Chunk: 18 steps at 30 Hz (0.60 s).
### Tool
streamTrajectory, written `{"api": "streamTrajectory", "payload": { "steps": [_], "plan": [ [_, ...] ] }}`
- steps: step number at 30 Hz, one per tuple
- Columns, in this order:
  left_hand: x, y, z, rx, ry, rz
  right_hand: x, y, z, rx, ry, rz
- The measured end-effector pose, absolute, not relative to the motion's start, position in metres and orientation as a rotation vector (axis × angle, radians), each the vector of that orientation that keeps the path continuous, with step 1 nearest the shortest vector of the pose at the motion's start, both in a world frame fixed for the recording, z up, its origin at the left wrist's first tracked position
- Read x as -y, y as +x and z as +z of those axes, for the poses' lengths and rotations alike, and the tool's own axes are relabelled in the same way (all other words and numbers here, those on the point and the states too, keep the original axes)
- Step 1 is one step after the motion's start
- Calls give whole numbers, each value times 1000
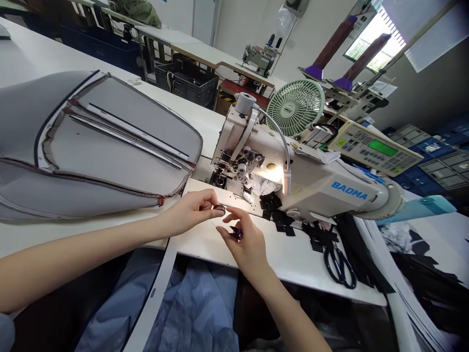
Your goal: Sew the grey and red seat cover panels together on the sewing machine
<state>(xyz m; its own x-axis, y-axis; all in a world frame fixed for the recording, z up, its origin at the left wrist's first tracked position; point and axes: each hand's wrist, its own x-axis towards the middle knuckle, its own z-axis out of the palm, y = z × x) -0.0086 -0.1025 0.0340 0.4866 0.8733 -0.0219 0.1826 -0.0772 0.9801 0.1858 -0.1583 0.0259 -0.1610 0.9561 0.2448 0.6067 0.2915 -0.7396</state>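
Observation:
My left hand [198, 209] pinches a small dark round bobbin [219, 209] over the white machine table [198, 244], in front of the sewing machine [252, 142]. Close by on the right, my right hand [246, 237] has its fingers curled round a small dark tool [236, 233], probably thread snips, with the index finger and thumb reaching toward the bobbin. A thin light thread seems to run down from the bobbin between the hands. Several black fabric pieces [284, 220] lie beside the machine base.
A large grey sewn cover [120, 127] lies on the left. Dark-handled scissors [339, 266] rest near the right front edge. Behind the machine stand a green fan [296, 107] and a control panel [377, 146]. A white strip [157, 298] hangs over the front edge.

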Motion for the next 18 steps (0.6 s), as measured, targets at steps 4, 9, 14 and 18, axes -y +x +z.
{"api": "streamTrajectory", "payload": {
  "steps": [4,9,14,18],
  "plan": [
    [96,1,34,-1032,1634,703,150,182,18,2089,-1351,16],
    [85,-7,31,-1239,2047,532,120,190,7,2183,-1494,-12],
    [65,-15,8,-1398,2316,373,67,195,-5,2279,-1858,71],
    [54,-16,4,-1409,2318,350,38,182,0,2437,-2041,-56]
  ]
}}
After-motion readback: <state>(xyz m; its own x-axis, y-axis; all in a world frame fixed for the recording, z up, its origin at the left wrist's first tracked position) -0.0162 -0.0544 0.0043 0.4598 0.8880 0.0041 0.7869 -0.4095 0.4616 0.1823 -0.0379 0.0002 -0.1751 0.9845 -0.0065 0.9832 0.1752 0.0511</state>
